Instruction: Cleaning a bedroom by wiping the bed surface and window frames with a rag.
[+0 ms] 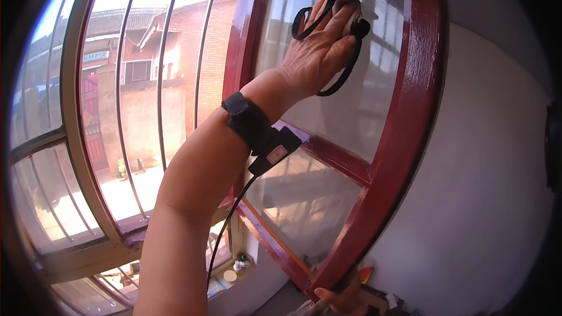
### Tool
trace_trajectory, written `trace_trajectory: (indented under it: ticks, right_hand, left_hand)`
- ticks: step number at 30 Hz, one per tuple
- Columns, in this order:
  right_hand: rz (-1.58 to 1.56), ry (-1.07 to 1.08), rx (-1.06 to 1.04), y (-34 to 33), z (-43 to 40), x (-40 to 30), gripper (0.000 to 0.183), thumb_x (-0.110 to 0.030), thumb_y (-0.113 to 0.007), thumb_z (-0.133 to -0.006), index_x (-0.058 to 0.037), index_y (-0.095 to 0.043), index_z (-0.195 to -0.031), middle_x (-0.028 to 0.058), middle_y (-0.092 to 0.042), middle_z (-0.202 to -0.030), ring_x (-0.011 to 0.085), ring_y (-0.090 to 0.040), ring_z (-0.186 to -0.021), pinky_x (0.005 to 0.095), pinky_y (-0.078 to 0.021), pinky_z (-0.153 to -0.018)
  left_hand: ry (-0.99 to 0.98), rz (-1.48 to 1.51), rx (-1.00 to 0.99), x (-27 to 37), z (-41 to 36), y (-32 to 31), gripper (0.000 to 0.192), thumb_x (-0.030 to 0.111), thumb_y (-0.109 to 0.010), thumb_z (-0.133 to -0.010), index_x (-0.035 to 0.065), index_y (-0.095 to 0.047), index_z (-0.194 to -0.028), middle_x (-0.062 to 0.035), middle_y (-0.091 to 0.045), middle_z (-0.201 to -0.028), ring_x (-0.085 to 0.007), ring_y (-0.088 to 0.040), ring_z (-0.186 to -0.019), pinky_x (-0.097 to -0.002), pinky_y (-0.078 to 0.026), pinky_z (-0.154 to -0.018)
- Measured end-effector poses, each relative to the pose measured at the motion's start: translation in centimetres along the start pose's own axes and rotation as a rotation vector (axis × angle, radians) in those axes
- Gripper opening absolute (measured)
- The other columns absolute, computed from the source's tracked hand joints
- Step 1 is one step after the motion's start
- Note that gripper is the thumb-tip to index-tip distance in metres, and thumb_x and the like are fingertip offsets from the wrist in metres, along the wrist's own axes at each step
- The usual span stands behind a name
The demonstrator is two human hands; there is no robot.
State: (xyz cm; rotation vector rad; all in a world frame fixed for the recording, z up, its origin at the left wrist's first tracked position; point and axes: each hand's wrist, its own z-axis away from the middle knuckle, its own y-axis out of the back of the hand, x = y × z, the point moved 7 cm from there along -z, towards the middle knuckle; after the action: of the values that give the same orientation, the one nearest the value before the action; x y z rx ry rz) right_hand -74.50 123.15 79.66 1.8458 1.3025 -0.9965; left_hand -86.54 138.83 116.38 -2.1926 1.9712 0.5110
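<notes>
My left hand (pixel 322 46) is raised against the upper glass pane (pixel 338 114) of an open casement window sash with a dark red painted wooden frame (pixel 408 96). Its back faces me, and black straps (pixel 342 74) loop around the fingers. Something pale (pixel 352 17) shows beside the fingertips; whether it is a cloth or a reflection is unclear. Around that forearm sits a black wrist strap with a small box (pixel 275 151) and a cable. Low in the view, my right hand (pixel 344 296) grips the sash's bottom corner, its thumb on the frame and its fingers partly hidden.
Vertical metal bars (pixel 162 66) cross the window opening on the left, with a brick building (pixel 217 44) outside. Another glazed sash (pixel 39 92) stands at far left. Small items (pixel 239 265) rest on the sill below. A pale wall (pixel 478 149) rises at right.
</notes>
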Motion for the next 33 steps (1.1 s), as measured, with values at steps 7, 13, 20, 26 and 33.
trace_trajectory:
  ticks: [7, 13, 20, 26, 33]
  right_hand:
    - [0.050, -0.042, -0.112, 0.1, -0.5, 1.5, 0.040, -0.013, -0.071, -0.072, -0.0041, -0.055, -0.108, 0.0031, -0.058, -0.095, 0.0166, -0.055, -0.085, 0.0317, -0.0479, -0.076]
    - [0.029, 0.007, -0.060, 0.7, -1.0, 2.2, 0.033, -0.011, -0.069, -0.074, -0.0049, -0.057, -0.104, 0.0026, -0.059, -0.095, 0.0154, -0.056, -0.084, 0.0305, -0.0479, -0.074]
    - [-0.165, -0.311, -0.034, 1.1, -0.9, 3.3, 0.028, -0.006, -0.067, -0.077, -0.0053, -0.057, -0.103, 0.0034, -0.059, -0.092, 0.0147, -0.056, -0.082, 0.0282, -0.0477, -0.068]
    - [0.102, -0.198, 0.000, 2.4, -0.8, 4.9, 0.049, -0.027, -0.068, -0.076, -0.0087, -0.051, -0.118, 0.0090, -0.055, -0.111, 0.0197, -0.052, -0.100, 0.0334, -0.0436, -0.082]
    - [0.240, -0.101, -0.074, 2.6, -1.2, 3.0, 0.063, -0.042, -0.070, -0.074, -0.0084, -0.050, -0.123, 0.0136, -0.056, -0.116, 0.0251, -0.054, -0.108, 0.0380, -0.0431, -0.091]
  left_hand:
    - [-0.132, -0.138, 0.150, -8.1, -4.8, 0.6, 0.053, 0.039, -0.037, -0.093, 0.0098, -0.040, -0.137, -0.0196, -0.043, -0.138, -0.0403, -0.041, -0.125, -0.0436, -0.032, -0.102]
    - [-0.081, -0.123, 0.198, -11.3, -4.1, 1.0, 0.051, 0.043, -0.036, -0.093, 0.0141, -0.045, -0.133, -0.0192, -0.047, -0.132, -0.0391, -0.046, -0.122, -0.0423, -0.034, -0.100]
    - [-0.093, -0.117, 0.186, -14.0, -2.6, 1.1, 0.051, 0.043, -0.038, -0.091, 0.0135, -0.046, -0.132, -0.0171, -0.044, -0.139, -0.0371, -0.042, -0.128, -0.0466, -0.032, -0.103]
    - [0.270, -0.294, 0.037, -18.8, -1.2, 2.5, 0.060, 0.052, -0.022, -0.092, 0.0249, -0.032, -0.145, -0.0094, -0.039, -0.147, -0.0281, -0.029, -0.140, -0.0648, 0.000, -0.108]
    - [0.457, -0.526, -0.034, -17.7, -0.1, 4.8, 0.055, 0.041, -0.028, -0.092, 0.0250, -0.030, -0.145, -0.0119, -0.050, -0.138, -0.0300, -0.042, -0.132, -0.0650, -0.003, -0.109]
